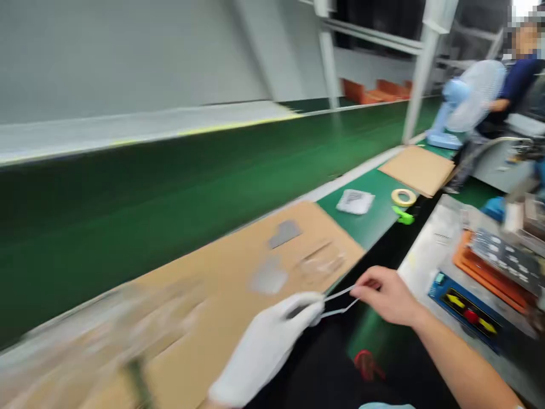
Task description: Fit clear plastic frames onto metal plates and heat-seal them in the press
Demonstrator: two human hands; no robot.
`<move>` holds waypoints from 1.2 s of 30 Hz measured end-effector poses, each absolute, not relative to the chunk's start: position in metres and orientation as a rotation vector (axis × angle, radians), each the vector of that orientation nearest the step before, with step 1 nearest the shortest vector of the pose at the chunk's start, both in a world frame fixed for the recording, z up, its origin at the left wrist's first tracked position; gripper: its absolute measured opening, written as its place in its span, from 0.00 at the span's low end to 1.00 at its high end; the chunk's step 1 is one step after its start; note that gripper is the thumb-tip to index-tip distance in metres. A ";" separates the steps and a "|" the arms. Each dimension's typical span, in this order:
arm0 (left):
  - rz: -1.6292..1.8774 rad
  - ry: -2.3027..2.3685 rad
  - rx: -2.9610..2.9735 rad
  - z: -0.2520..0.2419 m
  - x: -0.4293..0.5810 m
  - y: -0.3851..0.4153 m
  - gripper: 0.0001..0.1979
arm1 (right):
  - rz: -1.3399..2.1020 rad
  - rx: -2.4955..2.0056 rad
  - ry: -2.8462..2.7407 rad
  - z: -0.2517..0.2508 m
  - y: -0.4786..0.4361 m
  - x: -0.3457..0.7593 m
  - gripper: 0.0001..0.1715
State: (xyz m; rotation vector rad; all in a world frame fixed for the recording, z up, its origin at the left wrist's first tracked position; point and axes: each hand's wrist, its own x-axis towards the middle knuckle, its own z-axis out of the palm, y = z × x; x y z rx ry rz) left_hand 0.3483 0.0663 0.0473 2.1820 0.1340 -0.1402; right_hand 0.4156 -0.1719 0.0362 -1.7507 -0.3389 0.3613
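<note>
Beside the cardboard [230, 307], the left hand [281, 325] and right hand [386, 295] pinch opposite ends of a thin pale strip [343, 311], apparently steadying it.

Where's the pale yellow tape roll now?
Head view, right of centre: the tape roll lies on the green tabletop, between the flat tan cardboard stack and the bright green object.

Pale blue fan [457, 94], yellow tape roll [395, 197]
</note>
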 end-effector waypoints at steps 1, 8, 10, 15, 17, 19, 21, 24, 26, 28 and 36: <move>-0.167 0.192 2.130 0.048 0.348 0.072 0.17 | 0.372 -1.767 -0.373 0.038 -0.168 0.426 0.12; -0.033 0.335 2.038 0.053 0.392 0.095 0.13 | 0.533 -1.770 -0.554 0.024 -0.142 0.504 0.17; -0.024 0.328 2.042 0.051 0.408 0.101 0.15 | 0.533 -1.745 -0.558 0.019 -0.135 0.523 0.20; -0.027 0.359 2.091 0.040 0.444 0.114 0.18 | 0.545 -1.695 -0.527 0.003 -0.114 0.563 0.24; -0.024 0.367 2.093 0.038 0.452 0.117 0.18 | 0.547 -1.680 -0.513 -0.002 -0.108 0.572 0.24; -0.024 0.379 2.092 0.037 0.455 0.119 0.18 | 0.550 -1.669 -0.508 -0.007 -0.104 0.577 0.24; -0.035 0.401 2.090 0.036 0.455 0.121 0.18 | 0.556 -1.659 -0.513 -0.010 -0.101 0.580 0.24; -0.050 0.428 2.082 0.034 0.454 0.123 0.19 | 0.567 -1.652 -0.529 -0.014 -0.098 0.583 0.23; -0.056 0.434 2.080 0.032 0.453 0.123 0.19 | 0.569 -1.656 -0.536 -0.015 -0.097 0.584 0.23; -0.061 0.436 2.089 0.031 0.453 0.123 0.19 | 0.574 -1.666 -0.537 -0.016 -0.096 0.585 0.23; -0.078 0.444 2.083 0.031 0.452 0.120 0.18 | 0.571 -1.701 -0.551 -0.016 -0.095 0.583 0.22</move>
